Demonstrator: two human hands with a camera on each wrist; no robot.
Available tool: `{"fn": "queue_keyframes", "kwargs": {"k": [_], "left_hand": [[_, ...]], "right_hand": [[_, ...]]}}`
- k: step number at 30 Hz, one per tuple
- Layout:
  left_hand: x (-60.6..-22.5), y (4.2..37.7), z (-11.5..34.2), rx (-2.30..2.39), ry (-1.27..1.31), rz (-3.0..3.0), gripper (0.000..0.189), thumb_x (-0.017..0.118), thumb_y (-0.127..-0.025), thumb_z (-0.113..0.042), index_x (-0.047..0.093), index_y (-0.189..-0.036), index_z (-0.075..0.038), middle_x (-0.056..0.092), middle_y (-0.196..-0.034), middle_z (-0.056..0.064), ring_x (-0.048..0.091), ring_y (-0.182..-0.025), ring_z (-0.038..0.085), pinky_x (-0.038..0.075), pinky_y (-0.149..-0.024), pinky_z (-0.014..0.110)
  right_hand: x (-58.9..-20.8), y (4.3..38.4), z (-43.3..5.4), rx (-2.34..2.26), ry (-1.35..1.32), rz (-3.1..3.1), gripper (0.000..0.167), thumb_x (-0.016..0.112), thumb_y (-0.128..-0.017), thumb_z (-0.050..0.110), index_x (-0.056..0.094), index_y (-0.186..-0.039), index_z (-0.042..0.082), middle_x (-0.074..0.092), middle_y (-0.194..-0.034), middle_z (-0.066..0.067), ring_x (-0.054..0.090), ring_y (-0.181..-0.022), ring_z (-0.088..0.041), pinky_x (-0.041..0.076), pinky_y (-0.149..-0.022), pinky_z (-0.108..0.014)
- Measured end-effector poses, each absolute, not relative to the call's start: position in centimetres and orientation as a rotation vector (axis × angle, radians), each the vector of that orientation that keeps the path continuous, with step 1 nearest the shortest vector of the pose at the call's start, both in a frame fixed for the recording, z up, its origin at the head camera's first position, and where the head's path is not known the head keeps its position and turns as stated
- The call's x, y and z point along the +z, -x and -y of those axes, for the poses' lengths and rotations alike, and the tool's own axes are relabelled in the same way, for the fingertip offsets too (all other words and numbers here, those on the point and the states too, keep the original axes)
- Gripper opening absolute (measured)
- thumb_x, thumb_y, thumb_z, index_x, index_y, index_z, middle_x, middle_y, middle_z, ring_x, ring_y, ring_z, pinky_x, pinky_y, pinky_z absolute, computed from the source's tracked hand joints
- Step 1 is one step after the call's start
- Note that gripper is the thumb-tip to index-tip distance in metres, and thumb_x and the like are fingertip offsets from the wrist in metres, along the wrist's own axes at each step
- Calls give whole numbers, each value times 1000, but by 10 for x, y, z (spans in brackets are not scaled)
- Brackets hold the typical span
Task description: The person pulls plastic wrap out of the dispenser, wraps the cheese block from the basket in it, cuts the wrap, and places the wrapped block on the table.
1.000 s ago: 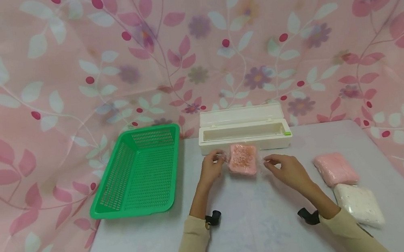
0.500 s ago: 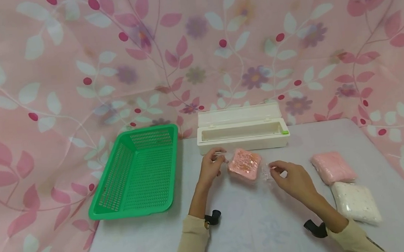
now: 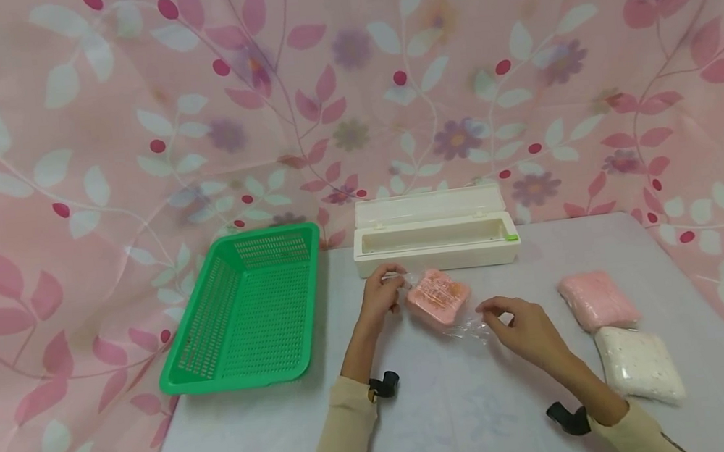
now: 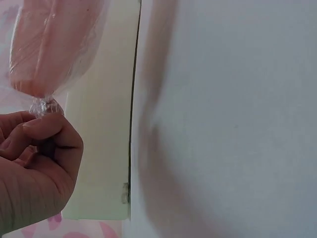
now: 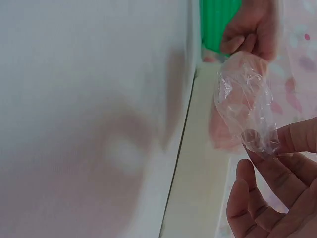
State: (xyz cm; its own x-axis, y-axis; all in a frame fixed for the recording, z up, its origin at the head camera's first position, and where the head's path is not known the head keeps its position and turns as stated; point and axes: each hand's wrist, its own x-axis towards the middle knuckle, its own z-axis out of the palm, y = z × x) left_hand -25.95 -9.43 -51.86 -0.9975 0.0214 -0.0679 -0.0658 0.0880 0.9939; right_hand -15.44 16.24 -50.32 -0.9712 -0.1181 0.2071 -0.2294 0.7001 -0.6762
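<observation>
A pink square block, wrapped in clear plastic film, hangs tilted between the two hands in front of the white box. My left hand pinches the gathered, twisted film at its left end, and the left wrist view shows the curled fingers right at that bunch. On the other side my right hand holds the loose right end of the film between thumb and fingertips. In the right wrist view the remaining fingers are bent loosely below the pinch.
Behind the hands stands a long white box with its lid raised and a small green tab. A green plastic basket stands at left. A wrapped pink pack and a white pack lie on the table at right.
The pink block has turned and tilted, its front corner now lower. My right hand has shifted toward the near side, and film hangs looser at that end. The left hand stays nearly in place.
</observation>
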Motion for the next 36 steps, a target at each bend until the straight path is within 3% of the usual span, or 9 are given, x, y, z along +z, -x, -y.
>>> {"fn": "queue_keyframes", "kwargs": {"k": [12,15,19,24,28,34,36], "left_hand": [[-521,268,87,1704,-125,-2435,18,65,-88,-8,70,-105,-4,70,-78,11,42,-48,9,33,-40,23],[-523,267,82,1598,-203,-2487,18,67,-88,-10,70,-105,-6,68,-74,7,41,-46,9,34,-40,23],[-526,266,74,1449,-281,-2556,19,70,-88,-14,70,-106,-8,66,-75,0,50,-52,8,39,-45,23],[-529,265,70,1299,-348,-2627,19,69,-89,-17,71,-107,-9,69,-88,2,60,-68,11,46,-55,25],[-527,261,71,1198,-384,-2674,20,65,-93,-19,70,-111,-11,69,-99,6,62,-81,14,49,-65,29],[-517,241,78,1032,-468,-2897,38,60,-96,-17,59,-134,-14,67,-117,7,64,-102,23,51,-81,39],[-511,229,82,935,-515,-3022,41,60,-96,-16,57,-137,-15,64,-123,6,64,-104,24,51,-82,40]], "right_hand": [[-502,117,-142,1130,-525,2850,17,77,-86,19,76,-104,18,71,-89,14,64,-84,-7,50,-68,-28],[-506,110,-138,1151,-608,2868,18,78,-85,22,75,-103,19,72,-89,15,65,-87,-7,50,-68,-28],[-513,104,-133,1184,-693,2900,22,79,-84,28,74,-103,20,72,-90,15,67,-89,-8,52,-70,-32],[-518,98,-132,1105,-787,2954,35,82,-79,28,72,-111,17,72,-96,12,66,-92,-10,51,-77,-39],[-520,95,-132,989,-851,2972,43,85,-74,21,70,-115,17,70,-99,10,63,-91,-11,50,-75,-36],[-526,94,-128,877,-864,2835,35,82,-76,11,71,-108,19,67,-90,12,62,-83,-8,50,-67,-30],[-528,95,-126,862,-852,2787,32,82,-77,11,72,-106,20,66,-88,13,61,-81,-6,50,-66,-28]]}}
